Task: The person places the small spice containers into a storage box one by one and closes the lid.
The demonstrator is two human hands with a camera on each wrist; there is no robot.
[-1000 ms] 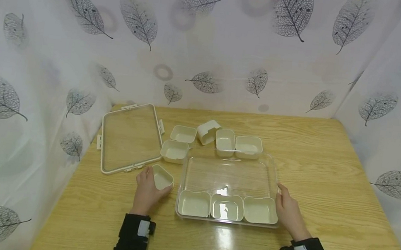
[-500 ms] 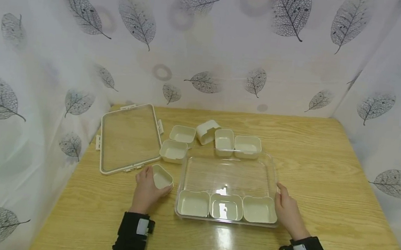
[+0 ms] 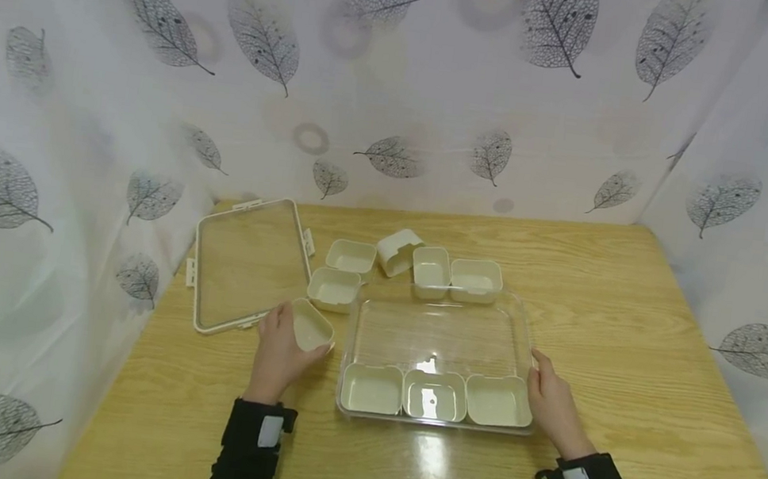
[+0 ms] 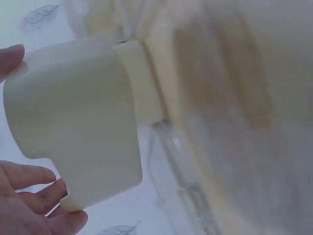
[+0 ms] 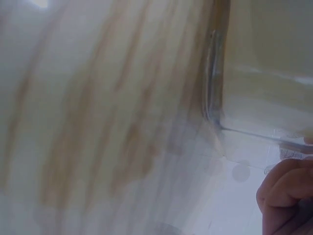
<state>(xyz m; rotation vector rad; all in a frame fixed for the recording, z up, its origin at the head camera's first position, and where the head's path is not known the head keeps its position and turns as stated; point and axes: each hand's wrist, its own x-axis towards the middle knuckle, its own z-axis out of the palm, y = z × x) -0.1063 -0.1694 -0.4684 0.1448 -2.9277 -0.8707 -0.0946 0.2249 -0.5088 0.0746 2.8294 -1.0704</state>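
Observation:
In the head view my left hand [image 3: 277,358] grips a small cream bin [image 3: 312,330] left of the clear box, thumb on one side and fingers on the other. The left wrist view shows this bin [image 4: 73,117] close up, with a notch in its rim beside the fingers. My right hand [image 3: 553,408] holds the right wall of the clear plastic box [image 3: 440,338]. Along the box's near side sit three cream bins in a row, the middle one [image 3: 435,397] catching glare. In the right wrist view, curled fingers [image 5: 288,191] show by the box corner.
A clear lid with a cream rim [image 3: 197,280] and side latches lies at the left. Several more bins stand behind the box, including an upright one [image 3: 335,289] near the lid and one tipped on its side [image 3: 398,253]. Leaf-printed curtains surround the wooden table [image 3: 633,318].
My left hand has shifted the bin slightly away from me, closer to the lid and the bins behind. My right hand keeps its place on the clear box.

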